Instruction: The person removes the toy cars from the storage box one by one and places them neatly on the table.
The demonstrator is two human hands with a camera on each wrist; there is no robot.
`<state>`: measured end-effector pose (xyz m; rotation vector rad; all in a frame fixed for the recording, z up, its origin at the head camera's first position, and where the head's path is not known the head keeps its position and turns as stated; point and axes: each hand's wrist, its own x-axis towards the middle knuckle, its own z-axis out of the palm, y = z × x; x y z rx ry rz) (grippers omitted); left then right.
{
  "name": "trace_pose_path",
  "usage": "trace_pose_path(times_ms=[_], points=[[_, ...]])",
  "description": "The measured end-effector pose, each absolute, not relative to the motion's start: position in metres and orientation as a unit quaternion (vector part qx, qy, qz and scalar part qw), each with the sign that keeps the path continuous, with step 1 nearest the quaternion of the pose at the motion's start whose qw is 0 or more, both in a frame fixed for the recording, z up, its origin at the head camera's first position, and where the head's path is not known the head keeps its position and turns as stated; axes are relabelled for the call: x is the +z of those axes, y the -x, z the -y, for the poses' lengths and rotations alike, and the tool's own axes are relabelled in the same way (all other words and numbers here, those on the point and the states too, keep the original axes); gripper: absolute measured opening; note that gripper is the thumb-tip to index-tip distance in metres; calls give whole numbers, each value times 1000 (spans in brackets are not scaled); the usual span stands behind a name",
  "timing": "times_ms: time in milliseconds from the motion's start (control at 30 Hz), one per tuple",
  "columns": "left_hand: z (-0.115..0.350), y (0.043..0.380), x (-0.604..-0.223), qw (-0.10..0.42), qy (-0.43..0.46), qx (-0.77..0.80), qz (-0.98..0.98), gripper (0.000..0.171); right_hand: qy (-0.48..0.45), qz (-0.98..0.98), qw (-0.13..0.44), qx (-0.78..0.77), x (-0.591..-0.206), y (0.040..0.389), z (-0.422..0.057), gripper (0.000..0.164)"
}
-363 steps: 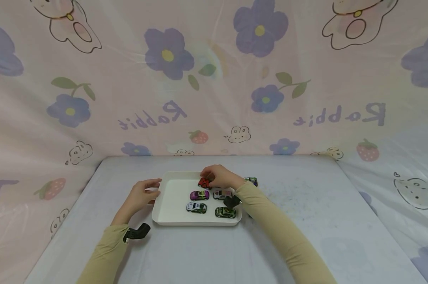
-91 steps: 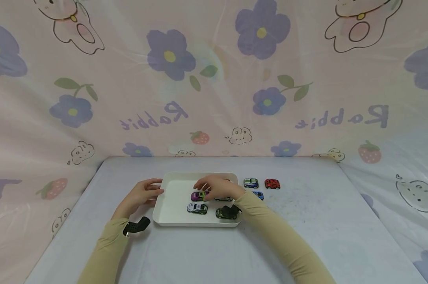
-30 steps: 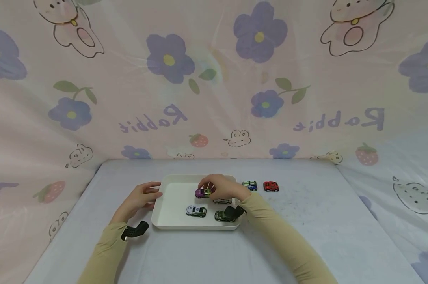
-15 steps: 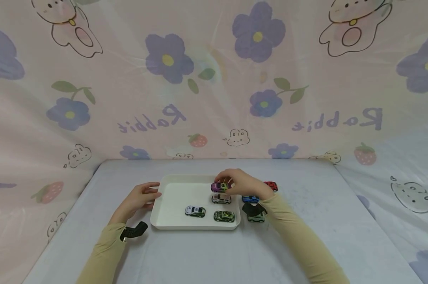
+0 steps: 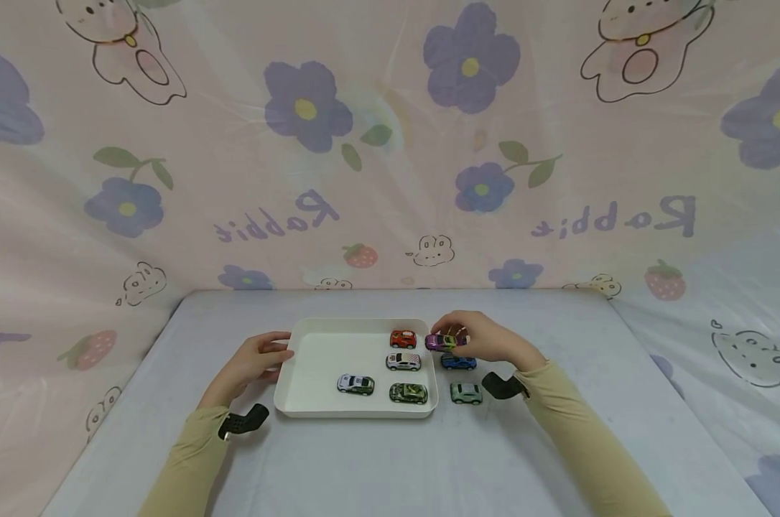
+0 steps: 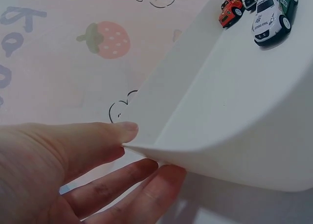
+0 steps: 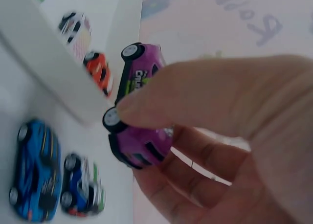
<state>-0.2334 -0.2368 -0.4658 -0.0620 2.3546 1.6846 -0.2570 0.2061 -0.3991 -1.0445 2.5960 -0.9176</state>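
My right hand [image 5: 483, 336] pinches a purple-and-green toy car [image 7: 146, 101] between thumb and fingers, just past the right rim of the white tray [image 5: 319, 370]. At the tray's left end, my left hand [image 6: 98, 170] holds the rim, thumb on top and fingers beneath. Inside the tray are an orange-red toy car [image 5: 403, 339], a white-and-pink one [image 5: 403, 361], a camouflage green one [image 5: 408, 393] and a white-and-dark-green one [image 5: 355, 385]. Right of the tray sit a blue car [image 5: 458, 362] and a pale green car [image 5: 466, 393].
A blue-white-green toy car [image 7: 82, 185] stands beside the blue one in the right wrist view; my right hand hides it in the head view. The table [image 5: 338, 467] has a pale cover, with a patterned curtain [image 5: 390, 179] rising behind it.
My right hand has taken the purple car from the tray's middle and carried it right, over the rim. Earlier, a red black-spotted car went from tray to table. My left hand stays at the tray.
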Motion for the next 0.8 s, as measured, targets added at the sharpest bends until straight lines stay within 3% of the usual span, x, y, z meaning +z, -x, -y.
trace_pose_path(times_ms=[800], points=[[237,233,-466,123,27,570,-812,56,329,-888,79,-311,-426,241,-288,39]])
